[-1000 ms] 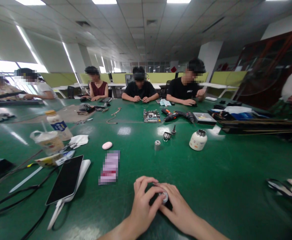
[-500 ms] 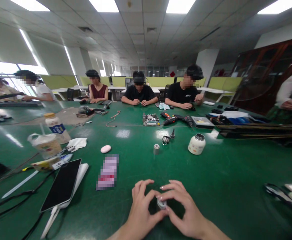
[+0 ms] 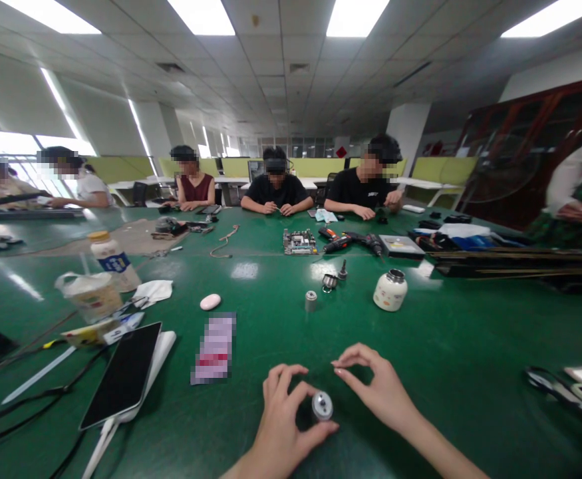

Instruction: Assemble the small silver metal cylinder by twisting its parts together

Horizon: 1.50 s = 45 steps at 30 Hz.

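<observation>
Near the front edge of the green table, my left hand [image 3: 287,418] grips a small round metal cylinder [image 3: 322,406] between thumb and index finger, its top face turned up. Just right of and above it, my right hand [image 3: 378,386] is raised with thumb and fingertips brought close together; whatever they may pinch is too small to make out. Farther up the table stands a similar metal cylinder [image 3: 310,301]. Beyond that lie a small metal part with a ring [image 3: 329,283] and a dark pointed part [image 3: 342,269].
A cream jar [image 3: 390,291] stands at right of centre. On the left are a phone [image 3: 124,372] with cables, a pink oval object [image 3: 210,302], a purple packet [image 3: 215,346] and a bottle [image 3: 115,261]. A circuit board [image 3: 300,242] and power drills [image 3: 353,241] lie farther back; several people are around the table.
My right hand has moved off the metal cylinder, up and to the right, uncovering its top face. My left hand has kept its hold. The view has tilted slightly upward.
</observation>
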### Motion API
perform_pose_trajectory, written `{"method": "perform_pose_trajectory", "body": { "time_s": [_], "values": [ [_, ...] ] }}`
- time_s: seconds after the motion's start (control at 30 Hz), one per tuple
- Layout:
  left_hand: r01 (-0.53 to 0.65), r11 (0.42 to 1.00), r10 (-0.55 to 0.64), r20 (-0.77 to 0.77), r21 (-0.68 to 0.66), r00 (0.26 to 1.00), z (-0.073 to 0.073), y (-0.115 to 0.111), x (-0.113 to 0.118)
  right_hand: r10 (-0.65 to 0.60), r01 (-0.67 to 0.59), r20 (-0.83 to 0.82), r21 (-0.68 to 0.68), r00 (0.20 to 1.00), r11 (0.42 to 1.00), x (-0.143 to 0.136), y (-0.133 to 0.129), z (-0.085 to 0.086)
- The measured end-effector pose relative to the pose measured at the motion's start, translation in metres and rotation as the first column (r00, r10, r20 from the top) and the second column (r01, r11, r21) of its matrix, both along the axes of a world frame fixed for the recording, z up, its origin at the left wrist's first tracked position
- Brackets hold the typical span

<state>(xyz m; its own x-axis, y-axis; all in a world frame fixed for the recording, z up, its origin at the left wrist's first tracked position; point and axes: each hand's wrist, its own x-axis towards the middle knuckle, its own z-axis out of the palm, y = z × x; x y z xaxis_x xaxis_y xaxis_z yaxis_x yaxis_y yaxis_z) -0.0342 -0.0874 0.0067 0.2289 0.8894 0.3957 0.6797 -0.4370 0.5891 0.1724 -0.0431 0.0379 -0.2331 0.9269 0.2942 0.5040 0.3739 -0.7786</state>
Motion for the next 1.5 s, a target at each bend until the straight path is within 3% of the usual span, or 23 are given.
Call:
{"method": "perform_pose_trajectory", "body": {
  "time_s": [0.13, 0.2, 0.33, 0.4, 0.53, 0.73, 0.93, 1.17, 1.37, 1.43, 1.5],
  "values": [
    [-0.002, 1.0, 0.002, 0.003, -0.011, 1.0, 0.002, -0.001, 0.0, 0.005, -0.004, 0.054, -0.011, 0.999, 1.0, 0.01, 0.018, -0.02],
    [-0.003, 1.0, 0.003, 0.001, -0.01, 1.0, 0.002, -0.002, 0.0, 0.0, 0.001, 0.039, -0.011, 0.999, 1.0, 0.01, 0.018, -0.022],
    [0.001, 1.0, -0.001, -0.003, -0.009, 1.0, 0.002, -0.002, 0.0, 0.012, -0.012, -0.031, -0.007, 0.999, 1.0, -0.001, 0.001, -0.004],
    [0.001, 1.0, -0.001, -0.006, -0.005, 1.0, 0.001, -0.001, 0.0, 0.086, -0.088, -0.088, -0.028, 0.992, 0.996, -0.009, -0.011, 0.007],
    [0.005, 1.0, -0.004, -0.01, 0.02, 1.0, 0.001, -0.001, 0.0, 0.152, -0.153, -0.045, -0.019, 0.987, 0.988, -0.02, -0.028, 0.014],
    [0.005, 0.999, -0.005, -0.001, 0.032, 1.0, 0.0, -0.002, 0.0, 0.123, -0.123, -0.034, 0.022, 0.992, 0.992, -0.024, -0.029, 0.006],
    [0.004, 1.0, -0.004, 0.038, 0.008, 0.999, 0.002, -0.002, -0.001, 0.049, -0.051, -0.034, -0.053, 0.998, 0.997, -0.025, -0.026, 0.002],
    [0.119, 0.993, -0.121, 0.221, 0.021, 0.968, 0.004, -0.001, -0.006, 0.201, -0.221, -0.124, -0.178, 0.972, 0.959, -0.024, -0.023, -0.02],
    [0.031, 0.999, -0.027, 0.195, -0.017, 0.98, 0.01, 0.0, 0.0, 0.184, -0.185, -0.019, -0.162, 0.983, 0.969, -0.025, -0.025, -0.025],
    [0.005, 1.0, -0.008, 0.192, 0.016, 0.981, 0.011, 0.002, 0.0, 0.178, -0.177, -0.009, -0.16, 0.984, 0.971, -0.025, -0.025, -0.026],
    [-0.093, 0.992, 0.077, 0.184, 0.081, 0.98, 0.011, 0.006, -0.003, 0.176, -0.173, 0.004, -0.164, 0.984, 0.971, -0.025, -0.025, -0.025]
  ]
}}
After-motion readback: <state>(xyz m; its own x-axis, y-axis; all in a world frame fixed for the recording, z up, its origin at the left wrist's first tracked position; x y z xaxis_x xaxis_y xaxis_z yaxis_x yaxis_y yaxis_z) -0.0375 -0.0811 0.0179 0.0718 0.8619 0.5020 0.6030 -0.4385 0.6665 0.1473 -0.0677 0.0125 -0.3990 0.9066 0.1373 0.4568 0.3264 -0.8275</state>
